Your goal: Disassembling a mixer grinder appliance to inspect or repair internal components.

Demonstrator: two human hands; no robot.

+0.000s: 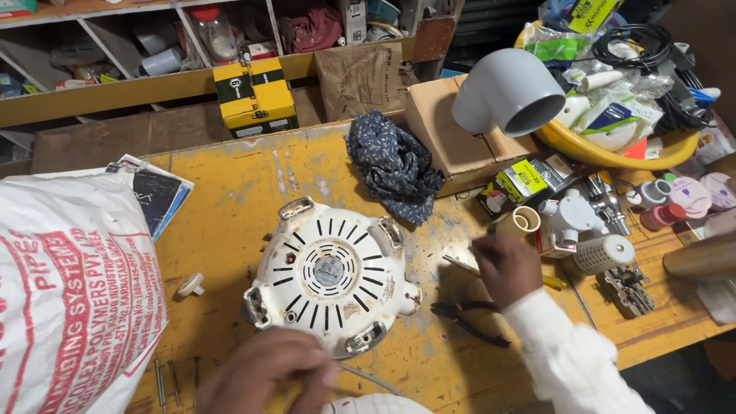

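The white motor lies mid-table, vents up. The left hand is closed on a thin wire at the near edge; the right hand pinches a screwdriver. The motor is best steadied while the tool is brought squarely in.

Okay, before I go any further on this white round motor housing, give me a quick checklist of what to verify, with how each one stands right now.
1. Motor housing lying flat on the yellow bench, vented face up: ok.
2. Left hand at the housing's near edge, by a thin wire: ok; whether it grips the wire, cannot tell.
3. Right hand holding a slim tool: ok; what kind of tool, cannot tell.
4. Black pliers within reach beside the housing: ok.
5. Loose screws near the bench's front edge: not ok, they could roll off.
6. Blue cloth apart from the housing: ok.
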